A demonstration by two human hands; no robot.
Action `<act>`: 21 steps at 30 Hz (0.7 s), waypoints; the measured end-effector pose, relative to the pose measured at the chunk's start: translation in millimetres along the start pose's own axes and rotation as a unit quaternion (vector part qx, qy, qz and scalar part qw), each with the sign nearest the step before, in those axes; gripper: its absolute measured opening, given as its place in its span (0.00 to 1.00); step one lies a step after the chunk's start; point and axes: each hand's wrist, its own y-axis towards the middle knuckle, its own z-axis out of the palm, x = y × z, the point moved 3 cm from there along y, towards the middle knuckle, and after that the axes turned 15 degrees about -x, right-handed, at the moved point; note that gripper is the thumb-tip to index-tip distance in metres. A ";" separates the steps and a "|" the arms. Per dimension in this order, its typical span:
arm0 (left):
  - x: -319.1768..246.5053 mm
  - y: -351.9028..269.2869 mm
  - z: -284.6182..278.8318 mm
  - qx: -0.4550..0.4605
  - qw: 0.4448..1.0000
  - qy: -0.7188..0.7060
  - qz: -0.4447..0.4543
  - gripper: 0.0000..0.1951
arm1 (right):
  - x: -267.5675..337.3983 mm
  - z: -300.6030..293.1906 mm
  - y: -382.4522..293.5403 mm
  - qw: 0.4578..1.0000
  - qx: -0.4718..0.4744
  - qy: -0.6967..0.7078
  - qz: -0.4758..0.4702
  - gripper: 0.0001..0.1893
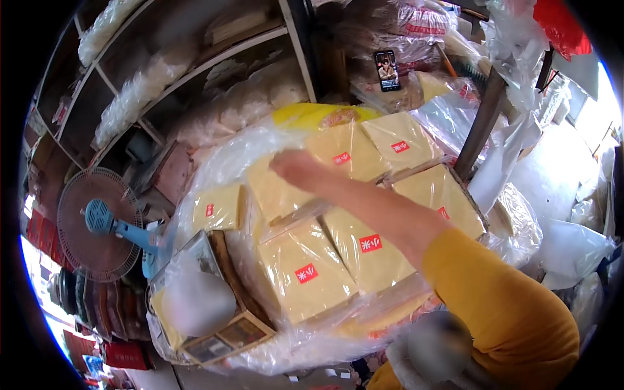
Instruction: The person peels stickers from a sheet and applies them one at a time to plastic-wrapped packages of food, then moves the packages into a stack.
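Several clear plastic packs of flat yellowish sheets, most with a red label bearing writing, lie in front of me. My right hand, blurred, is over the upper left pack; its fingers cannot be made out. Nearest me are two large packs side by side, a left one and a right one, the latter partly under my forearm. A smaller pack lies apart at the left. Two more packs, one beside the other, are at the back. My left hand is out of view.
A blue fan stands at the left, near a wooden-framed box. Shelving with plastic-wrapped goods rises behind. A phone with a lit screen rests at the back, and a dark post leans at the right.
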 end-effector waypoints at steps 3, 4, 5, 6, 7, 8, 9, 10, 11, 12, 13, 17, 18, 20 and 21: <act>-26.7 33.3 6.0 -0.052 0.956 0.143 0.253 0.11 | 26.7 2.6 -38.3 0.961 0.141 -0.158 -0.175 0.08; -81.1 55.4 -11.9 0.008 0.992 -0.021 0.124 0.11 | 33.1 -5.8 -43.3 0.960 0.144 -0.163 -0.176 0.08; -118.9 70.7 -19.2 0.067 0.981 -0.180 -0.014 0.11 | 41.9 -18.5 -43.7 0.966 0.142 -0.167 -0.138 0.08; -135.3 81.3 -16.4 0.067 0.981 -0.179 -0.013 0.11 | 51.6 -31.6 -43.0 0.971 0.138 -0.169 -0.099 0.09; -145.4 91.4 -8.6 0.079 0.979 -0.184 -0.050 0.11 | 61.6 -44.7 -43.7 0.971 0.137 -0.170 -0.098 0.09; -151.7 98.6 3.1 0.092 0.974 -0.187 -0.084 0.12 | 69.6 -63.2 -43.2 0.983 0.130 -0.116 -0.065 0.10; -153.2 103.7 15.3 0.088 0.975 -0.188 -0.083 0.12 | 82.5 -77.8 -41.6 0.990 0.124 -0.056 -0.036 0.11; -155.4 111.6 23.8 0.012 0.981 -0.192 -0.020 0.10 | 97.1 -95.1 -42.8 0.990 0.123 -0.055 -0.041 0.11; -158.0 120.0 30.8 -0.057 0.979 -0.192 0.049 0.09 | 110.6 -121.1 -46.4 0.991 0.135 0.011 -0.019 0.11; -153.7 126.1 41.1 -0.057 0.978 -0.191 0.053 0.09 | 124.9 -143.2 -52.0 0.986 0.145 0.080 0.003 0.11; -150.7 131.0 49.7 -0.086 0.975 -0.164 0.119 0.09 | 140.1 -167.7 -60.0 0.984 0.095 0.151 0.001 0.10; -119.7 135.7 85.0 -0.259 0.909 -0.014 0.325 0.12 | 198.3 -249.1 -76.7 0.937 0.102 0.330 0.058 0.10; -117.9 133.0 92.7 -0.261 0.906 -0.010 0.332 0.12 | 211.7 -271.6 -74.6 0.926 0.113 0.359 0.042 0.10; -123.1 134.7 98.3 -0.290 0.874 0.081 0.381 0.13 | 236.3 -317.2 -70.8 0.920 0.069 0.381 -0.064 0.10; -125.1 131.1 101.4 -0.301 0.866 0.108 0.385 0.13 | 246.0 -329.8 -70.3 0.920 0.062 0.379 -0.076 0.10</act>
